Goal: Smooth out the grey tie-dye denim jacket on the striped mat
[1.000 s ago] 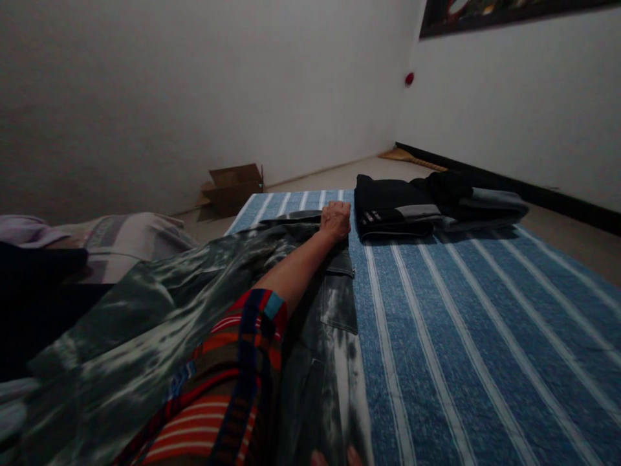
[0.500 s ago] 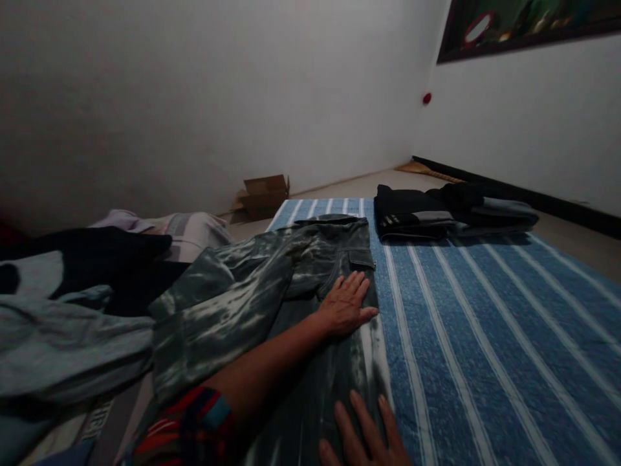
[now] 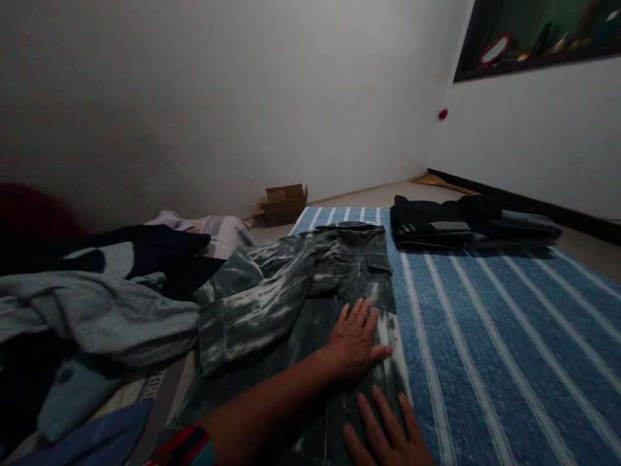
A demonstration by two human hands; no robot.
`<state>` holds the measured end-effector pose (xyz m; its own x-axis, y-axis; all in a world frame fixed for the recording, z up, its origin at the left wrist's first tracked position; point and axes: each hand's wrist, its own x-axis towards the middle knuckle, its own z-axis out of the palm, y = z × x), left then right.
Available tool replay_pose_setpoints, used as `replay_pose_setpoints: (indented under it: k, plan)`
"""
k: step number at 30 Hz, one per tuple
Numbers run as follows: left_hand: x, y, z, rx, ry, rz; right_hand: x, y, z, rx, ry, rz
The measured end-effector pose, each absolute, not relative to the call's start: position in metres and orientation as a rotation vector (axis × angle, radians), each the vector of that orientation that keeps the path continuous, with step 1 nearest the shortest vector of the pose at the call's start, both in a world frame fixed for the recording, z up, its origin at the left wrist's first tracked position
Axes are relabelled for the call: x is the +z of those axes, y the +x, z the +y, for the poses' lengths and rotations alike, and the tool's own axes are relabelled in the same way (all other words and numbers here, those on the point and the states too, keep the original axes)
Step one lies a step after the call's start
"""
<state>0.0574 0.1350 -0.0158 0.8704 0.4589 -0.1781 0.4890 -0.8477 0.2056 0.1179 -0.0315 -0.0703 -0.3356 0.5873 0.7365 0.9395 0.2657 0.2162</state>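
Observation:
A dark grey-green garment [image 3: 262,323] with pale tie-dye streaks and a flap pocket lies spread in front of me. I cannot tell whether it is a jacket or trousers. My left hand [image 3: 356,343] rests palm down on it near its right edge, below the pocket, fingers spread. Lower down, my right hand [image 3: 388,430] also lies on the garment by that edge, its fingers apart and its wrist cut off by the frame. Neither hand grips the cloth.
Under the garment's right side is a blue bed cover [image 3: 466,336] with white stripes. Folded dark clothes [image 3: 431,226] sit at its far end. Loose clothes [image 3: 136,310] heap up on the left. A cardboard box [image 3: 286,204] stands by the wall.
My left hand has slid down the garment toward me, away from the pocket. My right hand stays flat near the bottom. The view has shifted slightly left and up.

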Motion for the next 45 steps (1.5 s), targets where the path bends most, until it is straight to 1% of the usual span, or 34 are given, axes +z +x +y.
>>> replay_pose_setpoints:
  k: [3, 9, 15, 23, 28, 31, 34, 37, 40, 45]
  plan:
    - [-0.023, 0.053, 0.137, -0.179, 2.81, 0.703, -0.072, 0.114, -0.03, -0.881, -1.383, -1.994]
    - [-0.024, 0.056, 0.14, -0.22, 2.826, 0.734, -0.088, 0.099, -0.028, -0.836, -1.445, -1.732]
    - [-0.012, 0.032, 0.122, -0.167, 2.768, 0.722, -0.079, 0.119, -0.032, -0.926, -1.349, -1.993]
    - [-0.008, 0.011, 0.105, -0.138, 2.736, 0.748, -0.075, 0.126, -0.031, -0.798, -1.271, -2.009]
    - [0.001, 0.005, 0.095, -0.127, 2.663, 0.78, -0.071, 0.131, -0.031, -0.823, -1.186, -2.058]
    - [0.004, -0.007, 0.085, -0.115, 2.647, 0.777, -0.065, 0.134, -0.034, -0.74, -1.183, -2.047]
    - [0.007, -0.015, 0.081, -0.075, 2.652, 0.866, -0.05, 0.139, -0.031, -0.544, -1.244, -1.985]
    - [0.008, -0.011, 0.087, -0.019, 2.663, 0.969, -0.029, 0.152, -0.004, -0.342, -1.374, -1.952]
    - [0.004, 0.003, 0.1, 0.019, 2.699, 0.943, -0.015, 0.168, 0.048, -0.237, -1.438, -1.989]
    - [-0.016, 0.025, 0.115, -0.059, 2.738, 0.955, -0.026, 0.188, 0.129, -0.009, -1.564, -2.081]
